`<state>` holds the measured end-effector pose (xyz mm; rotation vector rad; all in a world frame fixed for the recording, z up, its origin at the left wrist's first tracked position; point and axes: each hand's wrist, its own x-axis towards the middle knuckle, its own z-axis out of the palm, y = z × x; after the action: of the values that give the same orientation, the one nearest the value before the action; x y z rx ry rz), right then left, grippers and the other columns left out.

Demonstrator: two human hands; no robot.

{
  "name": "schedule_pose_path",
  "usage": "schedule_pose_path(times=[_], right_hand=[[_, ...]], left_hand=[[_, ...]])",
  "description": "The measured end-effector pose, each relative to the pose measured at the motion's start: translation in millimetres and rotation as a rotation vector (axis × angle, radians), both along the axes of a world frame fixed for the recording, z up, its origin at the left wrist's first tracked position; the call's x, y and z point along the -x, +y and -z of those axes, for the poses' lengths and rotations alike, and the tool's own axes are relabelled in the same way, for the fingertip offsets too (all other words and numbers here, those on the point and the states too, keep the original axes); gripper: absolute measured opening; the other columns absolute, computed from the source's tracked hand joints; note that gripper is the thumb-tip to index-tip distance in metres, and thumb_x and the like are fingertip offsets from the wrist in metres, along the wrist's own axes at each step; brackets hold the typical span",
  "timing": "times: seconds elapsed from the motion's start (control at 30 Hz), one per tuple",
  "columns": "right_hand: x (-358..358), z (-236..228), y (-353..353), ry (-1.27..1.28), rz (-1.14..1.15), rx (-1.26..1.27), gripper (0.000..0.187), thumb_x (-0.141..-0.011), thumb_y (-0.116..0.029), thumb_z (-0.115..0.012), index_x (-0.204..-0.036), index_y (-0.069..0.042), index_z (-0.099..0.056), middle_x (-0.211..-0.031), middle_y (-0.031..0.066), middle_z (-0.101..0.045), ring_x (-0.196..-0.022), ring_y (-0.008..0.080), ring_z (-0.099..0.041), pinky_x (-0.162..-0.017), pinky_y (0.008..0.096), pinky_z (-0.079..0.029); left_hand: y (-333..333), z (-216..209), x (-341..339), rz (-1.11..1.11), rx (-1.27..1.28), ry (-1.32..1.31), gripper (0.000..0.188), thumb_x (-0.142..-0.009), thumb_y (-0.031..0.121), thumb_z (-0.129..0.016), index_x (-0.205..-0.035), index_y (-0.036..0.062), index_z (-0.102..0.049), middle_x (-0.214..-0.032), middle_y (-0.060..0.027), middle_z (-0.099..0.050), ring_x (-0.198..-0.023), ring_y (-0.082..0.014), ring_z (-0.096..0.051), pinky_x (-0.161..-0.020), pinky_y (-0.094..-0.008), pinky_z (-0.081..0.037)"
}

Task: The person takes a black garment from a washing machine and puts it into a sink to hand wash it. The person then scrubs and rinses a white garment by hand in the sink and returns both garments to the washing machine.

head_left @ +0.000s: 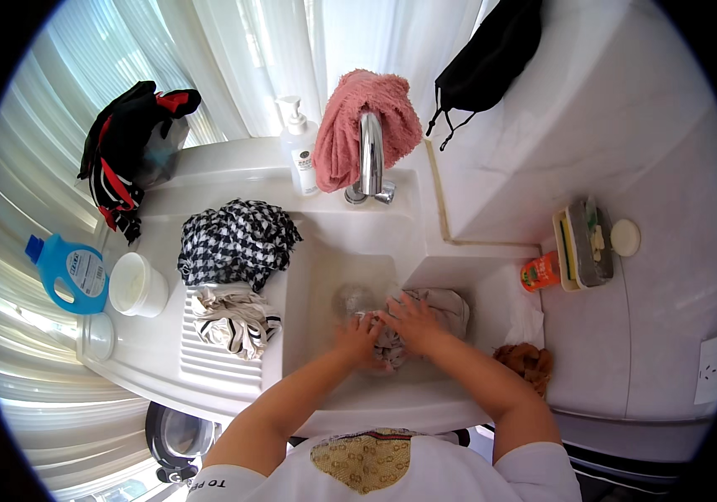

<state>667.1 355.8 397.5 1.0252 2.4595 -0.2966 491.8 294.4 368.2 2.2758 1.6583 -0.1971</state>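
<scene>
In the sink basin (308,351), a wet greyish-beige garment (446,309) lies bunched in cloudy water. Its right part is a smoother fold, while a crumpled, patterned part sits between my hands. My left hand (358,336) is closed on the crumpled part, its fingertips partly hidden by cloth and water. Just to the right, my right hand (415,325) rests on top of the garment with its fingers spread. Water falls from the chrome faucet (371,155) and splashes beside my left hand.
A pink towel (350,125) drapes over the faucet. Left of the basin are a black-and-white checked cloth (237,243), a cream garment (237,318) on the ridged washboard (216,368), a white tub (136,286) and a blue detergent bottle (74,272). A brown cloth (527,366) lies right.
</scene>
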Motion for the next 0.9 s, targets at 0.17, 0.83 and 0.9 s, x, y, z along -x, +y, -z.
schedule_pose_path(times=[0.17,0.83,0.9], right_hand=[[-2,9,-14,-0.173,-0.06,0.16,0.122,-0.052,-0.046,-0.082,-0.146,-0.018,-0.009,-0.15,0.0137,-0.014,-0.139,0.032,-0.009,-0.104,0.065,-0.013],[38,83,-26,0.044,-0.078,-0.081,0.086,-0.078,-0.051,-0.058,-0.144,-0.011,-0.021,-0.151,0.0132,-0.011,-0.14,0.0298,-0.005,-0.105,0.062,-0.012],[29,80,-18,0.045,0.095,-0.083,0.089,-0.078,-0.056,-0.056,-0.145,-0.01,-0.019,-0.153,0.0111,-0.008,-0.141,0.0286,-0.001,-0.105,0.0631,-0.011]], left_hand=[[9,42,21,-0.02,0.303,0.138,0.04,-0.079,0.025,-0.063,-0.114,0.0089,-0.054,-0.124,-0.0124,-0.052,-0.113,-0.0305,-0.053,-0.075,-0.0447,-0.051],[-18,5,53,0.134,0.143,0.19,0.072,-0.078,0.039,-0.062,-0.14,0.0231,-0.031,-0.148,-0.0109,-0.021,-0.136,-0.032,-0.022,-0.103,-0.0549,-0.026],[-14,36,65,0.023,0.243,0.279,0.07,-0.079,0.041,-0.059,-0.14,0.0219,-0.031,-0.149,-0.0107,-0.019,-0.137,-0.0321,-0.019,-0.104,-0.0557,-0.024]])
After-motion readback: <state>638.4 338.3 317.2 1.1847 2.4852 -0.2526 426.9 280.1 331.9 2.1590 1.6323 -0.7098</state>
